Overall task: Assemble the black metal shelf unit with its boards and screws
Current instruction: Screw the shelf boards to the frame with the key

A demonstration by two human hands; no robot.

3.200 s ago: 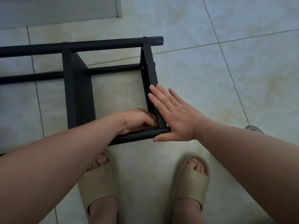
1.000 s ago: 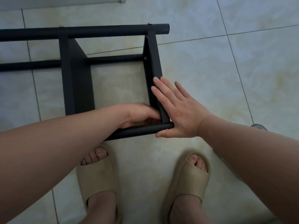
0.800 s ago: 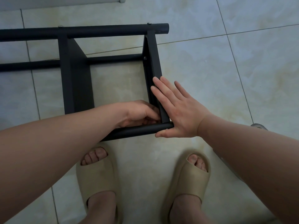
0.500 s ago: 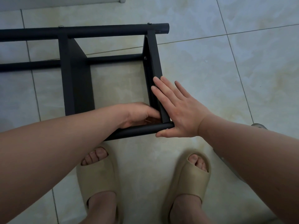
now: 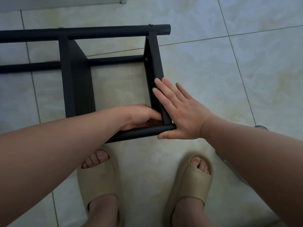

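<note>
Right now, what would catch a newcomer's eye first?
The black shelf frame, lying on its side on the tiled floor at centre-left, stands out first. At its near corner the right hand presses flat against the end board, while the left hand curls inside the joint; what it holds is hidden.

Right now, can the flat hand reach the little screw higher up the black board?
Probably yes. The right hand lies flat on the end board, and the screw sits beyond its fingertips on the board's inner face. Nothing lies between, though the fingers would have to curl over the edge.
</note>
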